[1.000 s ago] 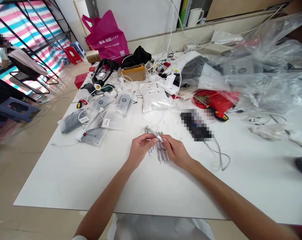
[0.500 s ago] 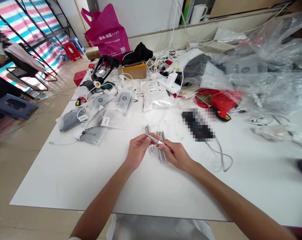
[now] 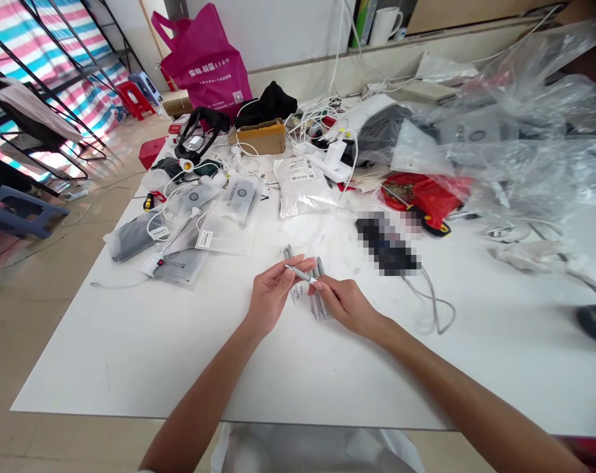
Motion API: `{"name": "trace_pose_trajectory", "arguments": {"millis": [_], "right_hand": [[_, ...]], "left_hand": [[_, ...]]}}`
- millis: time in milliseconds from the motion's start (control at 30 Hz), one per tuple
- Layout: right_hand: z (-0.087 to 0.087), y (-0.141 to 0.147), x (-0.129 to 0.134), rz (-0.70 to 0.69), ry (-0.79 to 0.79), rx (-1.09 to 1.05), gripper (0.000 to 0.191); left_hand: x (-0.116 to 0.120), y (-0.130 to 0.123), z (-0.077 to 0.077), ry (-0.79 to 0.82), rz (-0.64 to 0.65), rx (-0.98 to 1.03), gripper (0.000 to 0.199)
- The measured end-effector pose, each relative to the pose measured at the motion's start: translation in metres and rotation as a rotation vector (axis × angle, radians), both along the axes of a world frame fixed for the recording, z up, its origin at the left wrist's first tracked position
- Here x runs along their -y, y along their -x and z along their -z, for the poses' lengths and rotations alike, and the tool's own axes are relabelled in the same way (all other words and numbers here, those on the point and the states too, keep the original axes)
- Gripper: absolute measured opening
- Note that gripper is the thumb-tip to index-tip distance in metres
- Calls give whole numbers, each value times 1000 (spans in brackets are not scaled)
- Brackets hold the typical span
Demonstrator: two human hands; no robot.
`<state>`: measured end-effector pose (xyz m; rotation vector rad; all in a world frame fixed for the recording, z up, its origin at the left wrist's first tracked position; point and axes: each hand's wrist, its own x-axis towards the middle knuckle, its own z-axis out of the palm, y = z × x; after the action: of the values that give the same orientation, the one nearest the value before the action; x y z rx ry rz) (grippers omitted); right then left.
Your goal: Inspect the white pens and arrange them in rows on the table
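Across the white table (image 3: 130, 371), we have a heap of clear plastic bags (image 3: 534, 164) at the right, a pink bag (image 3: 209, 66) at the far left and a white packet (image 3: 305, 190) towards the middle. Nearer us, our left hand (image 3: 271, 292) and right hand (image 3: 349, 305) meet over the tabletop, both in a narrow pinch on one pen (image 3: 300, 273): left thumb and fingers at its grey end, right thumb and finger at the white part. Below the hands lie more pens (image 3: 320, 310), partly hidden by our fingers. To handle this pen well, we judge, both pinches should stay light and in one line along the barrel — a sideways bend could strain it — with the pen kept low over the table, so that anything slipping falls close by. Its small tip (image 3: 287, 266) points away to the left, just beside our left thumb.
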<state>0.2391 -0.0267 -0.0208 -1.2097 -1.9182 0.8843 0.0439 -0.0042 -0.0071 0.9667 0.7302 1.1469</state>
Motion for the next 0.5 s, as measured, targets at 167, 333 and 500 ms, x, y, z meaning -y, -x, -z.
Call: {"name": "trace_pose_trajectory", "arguments": {"millis": [167,333,500], "right_hand": [[-1,6,3,13,-20,18,54],[7,6,4,29,-146,112,53],[0,2,2,70,15,2,56]], "left_hand": [[-2,2,3,21,-115,-84,22],[-3,3,5,68,-246,-125,21],[-3,1,2,23,-11,-28,31]]}}
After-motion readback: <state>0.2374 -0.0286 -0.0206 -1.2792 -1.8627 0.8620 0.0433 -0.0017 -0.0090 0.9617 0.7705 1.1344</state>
